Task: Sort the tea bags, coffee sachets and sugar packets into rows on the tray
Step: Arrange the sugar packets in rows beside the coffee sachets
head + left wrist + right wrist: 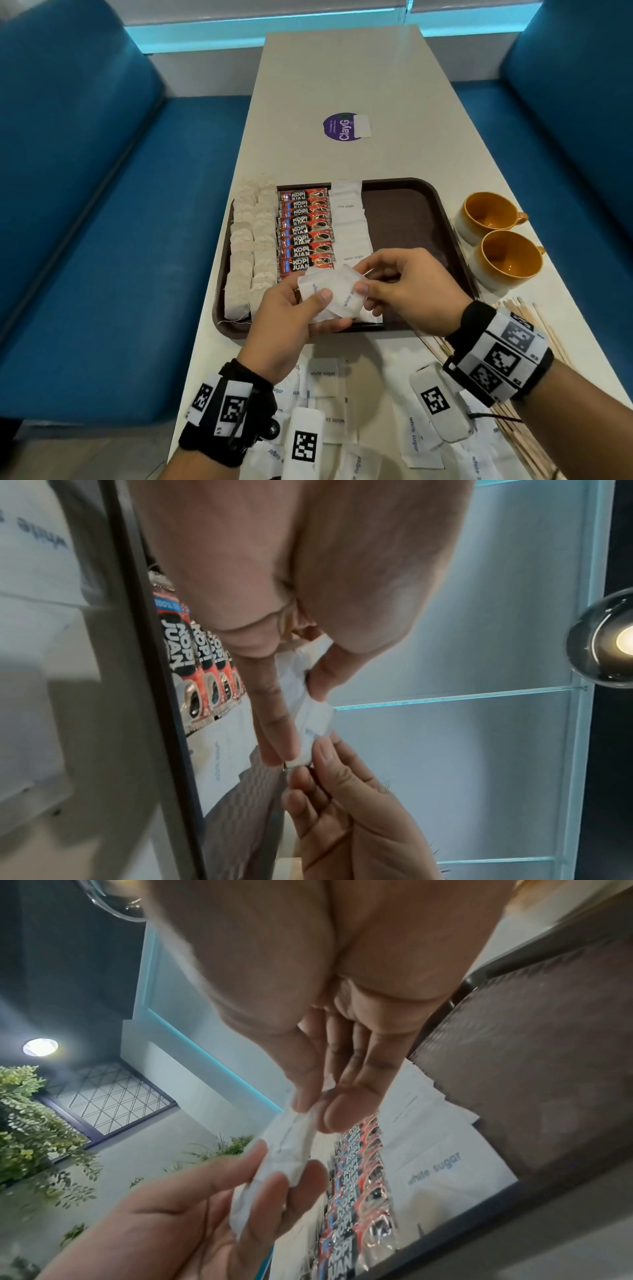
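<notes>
1. Our left hand held a small stack of white sugar packets above the near edge of the brown tray, its thumb pressed on top and its fingers curled underneath.
2. Our right hand pinched the right edge of the top packet between thumb and forefinger; the other fingers were curled.
3. On the tray, tea bags lay in two rows along the left side, coffee sachets in a row next to them, and a row of sugar packets just right of the sachets.
4. The right part of the tray showed bare brown surface.
5. More loose packets marked "white sugar" lay scattered on the white table near us, in front of the tray.
6. Two orange-lined cups stood right of the tray, with wooden stirrers lying beside them.
7. A purple sticker sat on the table beyond the tray.
</notes>
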Demonstrator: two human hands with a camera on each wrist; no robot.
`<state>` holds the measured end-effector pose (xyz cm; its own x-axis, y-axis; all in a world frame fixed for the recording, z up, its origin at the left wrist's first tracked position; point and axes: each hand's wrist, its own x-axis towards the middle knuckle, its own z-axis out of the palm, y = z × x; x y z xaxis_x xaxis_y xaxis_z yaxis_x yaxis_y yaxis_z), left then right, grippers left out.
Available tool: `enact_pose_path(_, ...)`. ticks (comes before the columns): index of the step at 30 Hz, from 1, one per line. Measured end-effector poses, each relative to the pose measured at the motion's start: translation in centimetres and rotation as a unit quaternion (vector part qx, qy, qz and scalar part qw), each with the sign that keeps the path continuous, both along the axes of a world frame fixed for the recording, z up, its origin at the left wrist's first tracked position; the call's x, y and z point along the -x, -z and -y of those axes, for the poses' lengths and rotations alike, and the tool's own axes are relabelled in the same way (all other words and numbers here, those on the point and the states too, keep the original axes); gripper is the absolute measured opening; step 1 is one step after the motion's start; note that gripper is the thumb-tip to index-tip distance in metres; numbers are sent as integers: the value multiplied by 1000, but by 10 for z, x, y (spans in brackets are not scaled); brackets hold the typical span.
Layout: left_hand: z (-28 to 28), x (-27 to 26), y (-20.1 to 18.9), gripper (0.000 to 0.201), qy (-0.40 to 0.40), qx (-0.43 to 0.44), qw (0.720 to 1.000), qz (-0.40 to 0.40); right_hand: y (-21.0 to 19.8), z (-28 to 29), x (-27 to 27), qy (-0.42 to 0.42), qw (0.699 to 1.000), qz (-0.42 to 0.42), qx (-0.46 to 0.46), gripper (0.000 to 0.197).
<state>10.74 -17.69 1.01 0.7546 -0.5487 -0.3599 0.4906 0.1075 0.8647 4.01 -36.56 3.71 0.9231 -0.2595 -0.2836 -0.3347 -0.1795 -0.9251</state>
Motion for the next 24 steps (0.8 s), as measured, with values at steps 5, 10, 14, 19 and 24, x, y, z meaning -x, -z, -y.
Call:
enact_pose_path(5, 2, -2, -1, 25, -13, 17, 1000, -11, -5, 3, 0, 17, 1000, 15, -9, 5)
enact_pose_path(10, 3, -3, 0, 21, 8, -18, 1000, -14, -9, 7, 6, 12, 996, 89, -3, 10)
enact_pose_path(14, 4, -1, -1, 20, -1, 2, 999, -48, -5, 6, 13, -35, 993, 96, 52, 17)
enact_pose_path(19, 5, 1, -2, 20, 3, 12, 1000, -22, -3, 0, 18, -91, 983, 87, 135, 29)
enact_pose_path(24, 3, 0, 5, 39, 3, -62, 997, 55, -3, 2, 16, -63, 984, 75, 147, 36)
